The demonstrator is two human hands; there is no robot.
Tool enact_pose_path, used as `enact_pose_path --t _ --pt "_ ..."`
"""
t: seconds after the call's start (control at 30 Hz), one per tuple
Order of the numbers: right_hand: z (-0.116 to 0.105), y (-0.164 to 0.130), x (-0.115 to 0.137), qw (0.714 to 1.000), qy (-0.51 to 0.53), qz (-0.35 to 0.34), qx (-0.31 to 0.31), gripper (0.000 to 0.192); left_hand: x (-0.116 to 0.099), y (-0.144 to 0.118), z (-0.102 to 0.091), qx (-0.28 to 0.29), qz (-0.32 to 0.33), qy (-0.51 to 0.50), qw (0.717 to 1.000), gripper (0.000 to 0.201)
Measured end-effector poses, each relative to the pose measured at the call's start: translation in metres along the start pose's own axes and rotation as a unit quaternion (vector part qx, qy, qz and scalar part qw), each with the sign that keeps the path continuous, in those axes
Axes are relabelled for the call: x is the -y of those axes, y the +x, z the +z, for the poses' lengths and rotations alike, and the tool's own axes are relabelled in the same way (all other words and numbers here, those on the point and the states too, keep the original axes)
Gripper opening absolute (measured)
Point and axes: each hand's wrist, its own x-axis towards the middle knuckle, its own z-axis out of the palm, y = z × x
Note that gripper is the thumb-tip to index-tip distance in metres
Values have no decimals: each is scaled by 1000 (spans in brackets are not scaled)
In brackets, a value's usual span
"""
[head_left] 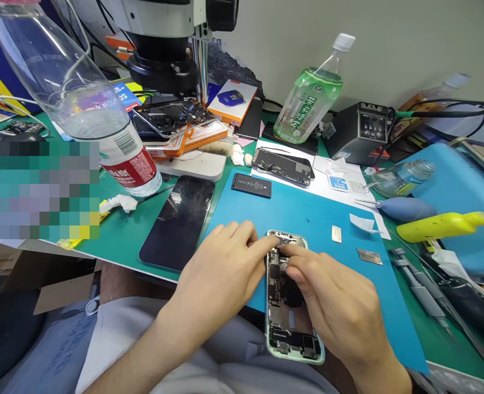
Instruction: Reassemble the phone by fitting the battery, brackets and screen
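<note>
Both hands are on the opened phone (pixel 289 306), which lies face-up near the front edge of the blue mat (pixel 307 213), its bottom end sticking out past the mat's edge toward the person's lap. Left hand (pixel 225 268) comes in from the left, palm down, fingers curled, fingertips pressing the phone's top left corner. Right hand (pixel 332 298) comes in from the lower right and lies over the right side of the phone, thumb and forefinger pinched together on something tiny near the top of the board; can't tell what it is. The two hands nearly touch at the fingertips.

Room-wise: the mat is mostly bare above the phone, with a battery (pixel 251 185) further back and two small metal plates (pixel 336 233) off to the right. A dark screen (pixel 179 221) lies left of the mat. Tweezers (pixel 418 284) and a yellow tool (pixel 442 226) sit well to the right.
</note>
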Motion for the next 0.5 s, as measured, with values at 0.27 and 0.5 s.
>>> enact_pose_path --t 0.27,0.5 --pt "-4 -2 0 999 21 9 -31 14 0 0 1 -6 -8 -8 1000 37" --pt "0 -1 0 1000 -4 -5 -24 16 0 0 -1 -16 -10 -18 1000 33"
